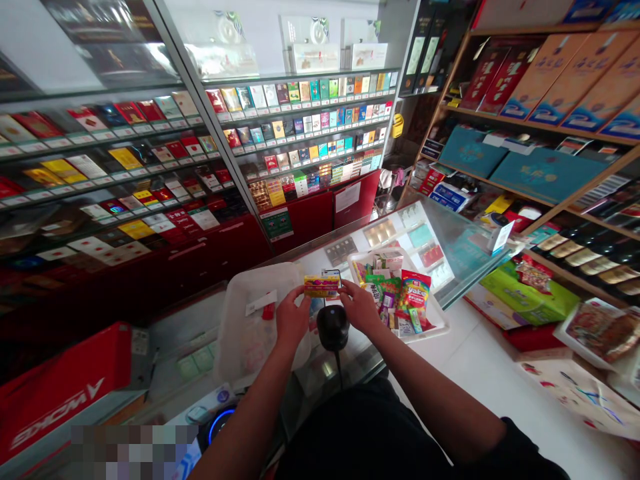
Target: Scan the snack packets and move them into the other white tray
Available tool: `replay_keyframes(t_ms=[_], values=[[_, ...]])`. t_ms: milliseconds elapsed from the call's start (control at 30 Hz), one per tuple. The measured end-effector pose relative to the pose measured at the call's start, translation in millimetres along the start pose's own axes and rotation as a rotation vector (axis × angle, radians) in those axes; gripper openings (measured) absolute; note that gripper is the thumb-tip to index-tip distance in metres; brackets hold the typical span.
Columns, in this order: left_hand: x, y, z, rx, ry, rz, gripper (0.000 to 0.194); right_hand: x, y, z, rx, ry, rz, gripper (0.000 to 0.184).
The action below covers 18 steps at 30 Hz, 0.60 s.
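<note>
Between my two hands is a small yellow and pink candy pack (321, 287), held up level over the glass counter. My left hand (292, 316) is closed on its left end, and my right hand (359, 305) pinches the right end. Just below the pack stands a black barcode scanner (333, 327) with a cable running toward me. A phone-like edge shows behind the pack, mostly hidden. Right of my right hand lies a white tray (440, 321) of mixed sweets, among them a rainbow-coloured yake candy bag (414, 293). Left of my left hand sits a translucent plastic bin (235, 300) with a small red item (269, 311) inside.
The glass counter (450, 233) displays several packs under its top. Shelves of cigarette packs (310, 87) line the wall ahead. A red box (65, 393) stands at the left, near a blue-lit round device (220, 423). Boxed goods fill the wooden shelves (530, 167) at right.
</note>
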<state>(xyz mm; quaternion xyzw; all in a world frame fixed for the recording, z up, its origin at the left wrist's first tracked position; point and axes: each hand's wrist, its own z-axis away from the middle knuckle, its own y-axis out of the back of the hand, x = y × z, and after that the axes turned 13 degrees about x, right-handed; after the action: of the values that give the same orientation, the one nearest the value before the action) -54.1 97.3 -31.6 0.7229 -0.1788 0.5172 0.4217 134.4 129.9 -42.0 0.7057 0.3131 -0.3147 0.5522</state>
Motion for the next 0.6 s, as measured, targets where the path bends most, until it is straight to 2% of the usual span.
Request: replay_keyframes(t_ms=[233, 600], values=[[-6, -0.4, 1, -0.028, -0.004, -0.062, 0.033, 2, -1, 1, 0.011, 0.014, 0.033, 0.04], [-11, 6.2, 4, -0.01, -0.009, 0.003, 0.03, -6, -2, -3, -0.085, 0.005, -0.048, 0.045]])
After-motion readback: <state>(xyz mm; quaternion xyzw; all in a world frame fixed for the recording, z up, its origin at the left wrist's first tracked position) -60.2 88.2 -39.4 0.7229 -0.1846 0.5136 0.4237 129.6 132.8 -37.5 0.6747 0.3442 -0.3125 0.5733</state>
